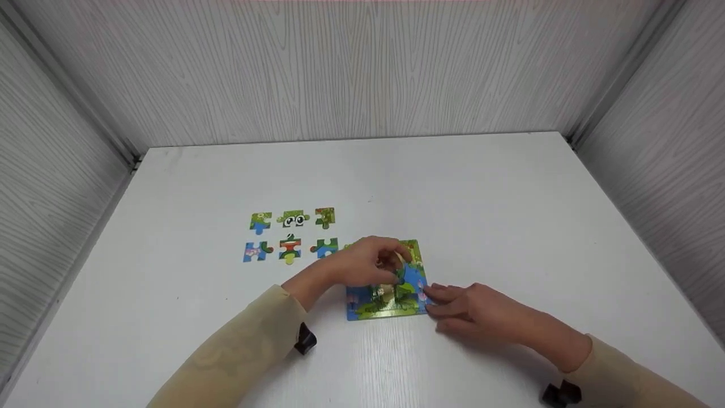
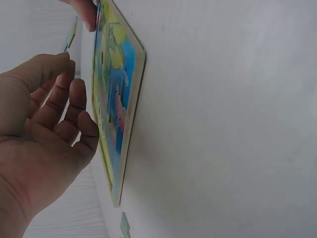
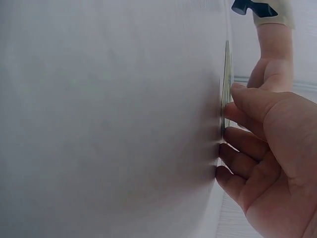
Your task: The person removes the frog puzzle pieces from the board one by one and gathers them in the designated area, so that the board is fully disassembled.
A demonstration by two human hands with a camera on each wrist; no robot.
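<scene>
My left hand (image 1: 362,262) is over a square puzzle board (image 1: 391,313) printed with a green and blue picture. Its thumb and index finger pinch a small jigsaw piece (image 2: 72,35), tilted up above the board in the left wrist view. Part of the board is hidden under this hand. At the board's right edge, my right hand (image 1: 487,311) rests with relaxed fingers, the fingertips touching the rim. In the right wrist view the board (image 3: 227,69) shows only as a thin edge beside those fingers.
Several loose jigsaw pieces lie in two rows left of the board, among them one with eyes (image 1: 293,219) and one with a red mouth (image 1: 290,249). The white table (image 1: 481,187) is enclosed by pale wood-grain panels (image 1: 362,68) at the back and sides.
</scene>
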